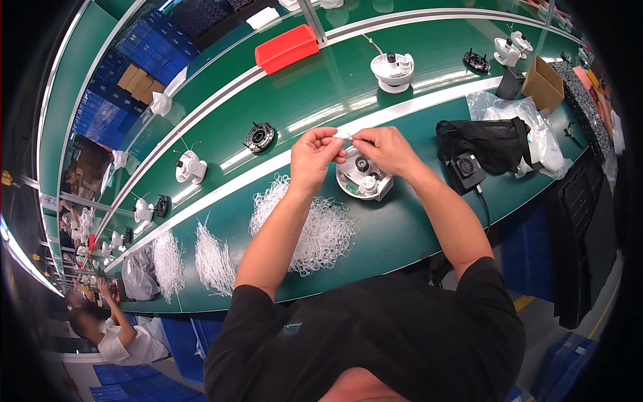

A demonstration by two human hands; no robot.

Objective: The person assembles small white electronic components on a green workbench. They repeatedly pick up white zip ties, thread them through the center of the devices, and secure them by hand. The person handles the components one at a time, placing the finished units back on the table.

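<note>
In front of me a round white device housing [343, 184] lies with its inside upward, a dark round part and a small white part showing in it. Just above its far edge, my left hand [312, 159] and my right hand [388, 151] meet, both with fingers pinched. A small whitish piece [344, 135] shows between the fingertips; it is too small to name, and the fingers partly cover it. Below my left forearm spreads a large tangled pile of thin white looped strands [321, 234].
Two smaller bunches of white strands [213, 261] lie to the left. Beyond a white rail are a black ring part [260, 137], more white housings [392, 72] and a red tray [287, 49]. At right lie a black bag [485, 141], a black boxy device [465, 170] and a cardboard box [543, 84].
</note>
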